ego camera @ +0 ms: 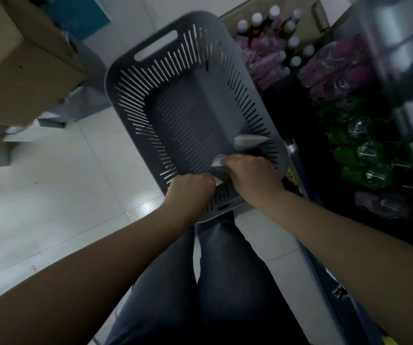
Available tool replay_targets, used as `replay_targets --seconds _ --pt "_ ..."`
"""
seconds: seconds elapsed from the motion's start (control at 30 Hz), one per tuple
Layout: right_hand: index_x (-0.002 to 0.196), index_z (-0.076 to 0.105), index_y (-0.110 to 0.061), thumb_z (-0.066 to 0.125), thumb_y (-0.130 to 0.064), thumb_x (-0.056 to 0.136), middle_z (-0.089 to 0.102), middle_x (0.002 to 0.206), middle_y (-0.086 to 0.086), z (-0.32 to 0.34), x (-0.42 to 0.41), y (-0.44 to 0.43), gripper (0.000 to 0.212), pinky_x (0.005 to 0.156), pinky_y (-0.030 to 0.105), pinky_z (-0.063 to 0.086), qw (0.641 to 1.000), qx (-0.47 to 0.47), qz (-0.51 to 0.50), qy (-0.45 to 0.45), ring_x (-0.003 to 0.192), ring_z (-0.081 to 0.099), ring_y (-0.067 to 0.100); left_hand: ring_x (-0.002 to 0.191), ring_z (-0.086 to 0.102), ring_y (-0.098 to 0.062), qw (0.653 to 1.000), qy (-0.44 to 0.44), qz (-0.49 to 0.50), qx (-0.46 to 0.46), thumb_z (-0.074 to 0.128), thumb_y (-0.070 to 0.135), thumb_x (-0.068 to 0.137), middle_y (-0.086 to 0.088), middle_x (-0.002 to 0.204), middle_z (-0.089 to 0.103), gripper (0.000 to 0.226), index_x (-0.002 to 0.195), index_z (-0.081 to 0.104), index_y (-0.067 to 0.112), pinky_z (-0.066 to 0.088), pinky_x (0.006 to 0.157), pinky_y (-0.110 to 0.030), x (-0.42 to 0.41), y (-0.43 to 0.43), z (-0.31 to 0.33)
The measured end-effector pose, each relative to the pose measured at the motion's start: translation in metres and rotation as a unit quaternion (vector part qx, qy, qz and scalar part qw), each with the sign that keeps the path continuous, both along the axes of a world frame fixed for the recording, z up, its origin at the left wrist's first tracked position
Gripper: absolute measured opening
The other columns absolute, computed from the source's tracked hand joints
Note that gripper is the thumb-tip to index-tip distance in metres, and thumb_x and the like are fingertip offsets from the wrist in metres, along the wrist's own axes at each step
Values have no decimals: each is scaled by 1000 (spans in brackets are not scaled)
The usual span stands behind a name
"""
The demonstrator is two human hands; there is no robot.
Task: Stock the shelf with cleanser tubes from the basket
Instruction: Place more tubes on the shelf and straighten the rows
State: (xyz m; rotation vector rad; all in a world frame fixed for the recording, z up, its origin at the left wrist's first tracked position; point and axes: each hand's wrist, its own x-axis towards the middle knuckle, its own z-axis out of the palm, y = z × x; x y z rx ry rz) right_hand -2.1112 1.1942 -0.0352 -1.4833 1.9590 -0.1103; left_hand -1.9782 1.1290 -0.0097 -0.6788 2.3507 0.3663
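Three cleanser tubes show, all at the near end of the grey basket (135,100), mid-frame. I have the right hand (252,175) curled over one, the right-hand tube (218,161), whose white end pokes out past the fingers. The left hand (191,189) is clenched just beside it with a white corner, the left-hand tube (219,182), at its knuckles. I judge that one gripped too, though blur hides most of it. A loose tube (250,141) lies against the basket's right wall, just above the right hand.

To do this well I would lift both hands straight up clear of the slotted wall before swinging right, so neither tube snags the rim.

The shelf (291,149) runs down the right of the frame and looks crowded: capped bottles (257,19) and purple packs (270,61) at the top, green packs (364,150) lower. Finding a free gap may be the hard part. A cardboard box (18,61) sits upper left, well apart.
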Motion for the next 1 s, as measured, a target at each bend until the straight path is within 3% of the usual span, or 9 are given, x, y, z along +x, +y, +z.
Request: replay_targets --seconds 0.13,0.27,0.4,0.67,0.8,0.93,1.0 --pt "111 65 -17 47 -12 93 68 109 6 33 1 3 27 76 41 54 1000 -12 -28 -3 97 65 31 97 66 -25 999 23 -38 -23 46 12 95 -2 110 66 23 113 58 15 41 65 -32 -1 0 29" --pt "117 64 -22 47 -15 94 67 115 2 70 6 12 29 80 38 54 996 -38 -78 17 101 65 28 101 65 -26 994 46 -88 -35 47 17 96 -2 112 66 23 115 59 15 50 74 -34 -2 -5 66" --pt "114 66 -21 49 -19 95 71 103 6 106 16 24 26 74 34 53 987 -70 -133 59 94 66 28 101 66 -27 987 49 -142 -54 47 18 97 -4 109 68 25 118 60 16 52 79 -37 -1 -10 106" --pt "107 67 -20 54 -23 94 69 101 3 188 52 65 19 70 35 53 952 -101 -269 108 88 65 25 91 64 -27 952 95 -270 -108 53 8 88 -5 100 65 24 111 58 15 42 64 -33 9 2 191" --pt "117 64 -22 51 -21 96 66 115 2 224 74 94 25 79 40 54 932 -108 -324 119 96 64 25 95 64 -26 925 133 -328 -136 49 6 93 -6 109 65 33 123 54 16 40 63 -31 17 17 220" --pt "106 64 -15 47 -14 95 65 106 5 258 97 134 20 76 40 53 915 -79 -355 176 91 62 25 84 62 -23 906 171 -367 -122 49 7 94 -5 104 66 26 116 58 15 39 61 -30 24 41 247" --pt "102 63 -14 46 -13 95 65 102 6 274 108 159 19 73 39 53 899 -80 -382 198 87 61 24 89 64 -23 891 201 -393 -112 50 9 92 -3 106 65 24 114 57 16 45 62 -32 27 56 257"
